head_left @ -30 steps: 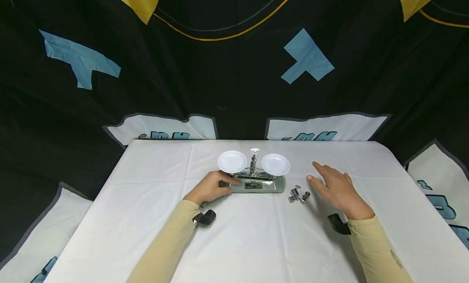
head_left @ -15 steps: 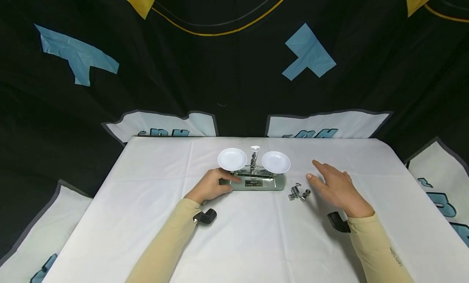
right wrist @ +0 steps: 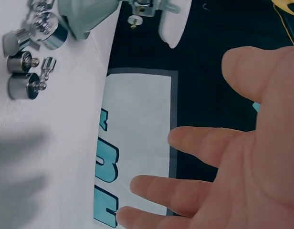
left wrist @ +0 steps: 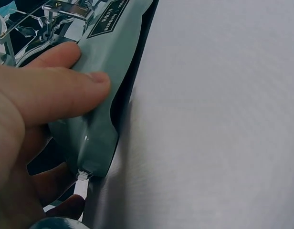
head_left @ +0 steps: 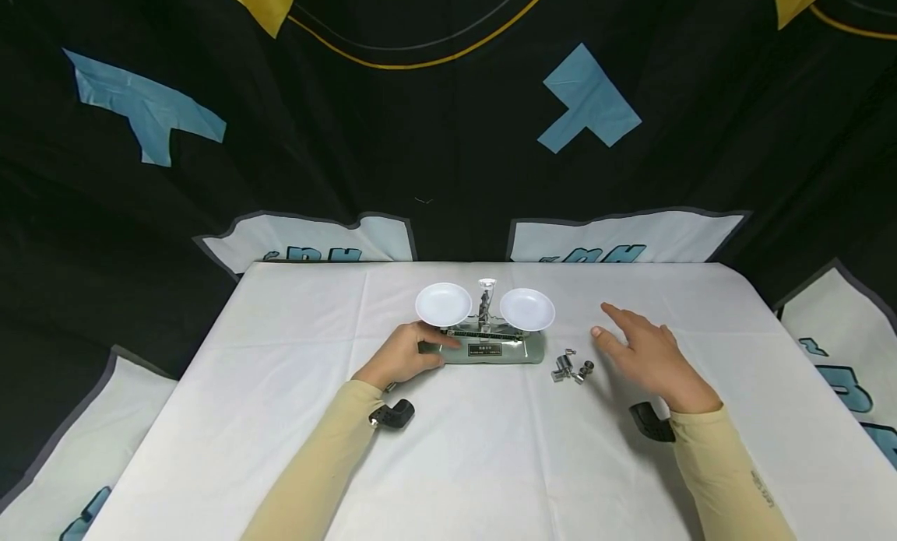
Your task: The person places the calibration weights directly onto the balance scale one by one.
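A grey-green balance scale (head_left: 485,339) with two round white pans (head_left: 444,304) is standing upright on the white cloth-covered table (head_left: 462,447), the pans sitting at ten and two o'clock from its middle. The person's left hand (head_left: 402,356) is gripping the scale's nine o'clock end, thumb and fingers curling about it. Small, shiny silver metal weights (head_left: 564,363) are lying clustered at four o'clock from the scale. The right hand (head_left: 648,360) is hovering at three o'clock, past the weights, fingers spreading apart. A black cloth backdrop (head_left: 462,152) is hanging at twelve o'clock.
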Demonstrator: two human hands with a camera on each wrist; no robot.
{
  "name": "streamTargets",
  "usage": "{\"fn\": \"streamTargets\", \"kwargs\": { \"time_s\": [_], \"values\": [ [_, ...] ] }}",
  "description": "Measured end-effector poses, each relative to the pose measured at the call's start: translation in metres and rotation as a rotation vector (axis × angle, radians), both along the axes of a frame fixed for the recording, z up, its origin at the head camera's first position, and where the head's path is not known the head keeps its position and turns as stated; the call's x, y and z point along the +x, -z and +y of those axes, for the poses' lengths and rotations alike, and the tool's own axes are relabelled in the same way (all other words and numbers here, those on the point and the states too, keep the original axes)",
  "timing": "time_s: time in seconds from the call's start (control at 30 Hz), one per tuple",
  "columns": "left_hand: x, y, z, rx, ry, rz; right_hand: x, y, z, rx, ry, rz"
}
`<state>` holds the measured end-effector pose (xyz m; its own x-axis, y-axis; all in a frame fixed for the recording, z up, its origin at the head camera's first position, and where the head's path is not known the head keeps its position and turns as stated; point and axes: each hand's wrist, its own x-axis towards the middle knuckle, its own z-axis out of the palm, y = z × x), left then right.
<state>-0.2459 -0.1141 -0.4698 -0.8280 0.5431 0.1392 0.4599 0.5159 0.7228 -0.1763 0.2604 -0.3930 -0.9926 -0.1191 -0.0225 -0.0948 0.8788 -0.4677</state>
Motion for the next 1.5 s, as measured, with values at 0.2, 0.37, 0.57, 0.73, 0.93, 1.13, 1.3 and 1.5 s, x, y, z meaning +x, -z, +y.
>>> {"fn": "streamTargets", "kwargs": {
  "time_s": [0.2,0.37,0.57,0.73,0.93,1.13,1.3,1.5],
  "values": [
    [0.001,-0.001,0.0,0.006,0.005,0.005,-0.002,-0.002,0.006,-0.108,0.017,-0.039],
    [0.0,0.001,0.0,0.015,0.003,0.004,-0.005,0.004,0.012,-0.187,0.05,-0.05],
    [-0.001,0.001,0.001,0.026,0.002,0.002,-0.009,0.019,0.023,-0.228,0.045,0.001],
    [-0.001,0.001,0.001,0.023,0.001,-0.005,-0.01,0.028,0.028,-0.257,0.011,0.03],
    [-0.001,0.001,0.001,0.025,-0.004,-0.006,-0.012,0.034,0.03,-0.283,-0.013,0.027],
    [-0.001,0.001,0.0,0.024,-0.005,-0.012,-0.016,0.044,0.031,-0.383,0.004,-0.051],
    [-0.001,0.002,0.0,0.022,-0.008,-0.029,-0.019,0.054,0.032,-0.444,-0.012,-0.118],
    [-0.002,0.002,0.0,0.023,-0.011,-0.04,-0.021,0.063,0.028,-0.423,-0.043,-0.141]
  ]
}}
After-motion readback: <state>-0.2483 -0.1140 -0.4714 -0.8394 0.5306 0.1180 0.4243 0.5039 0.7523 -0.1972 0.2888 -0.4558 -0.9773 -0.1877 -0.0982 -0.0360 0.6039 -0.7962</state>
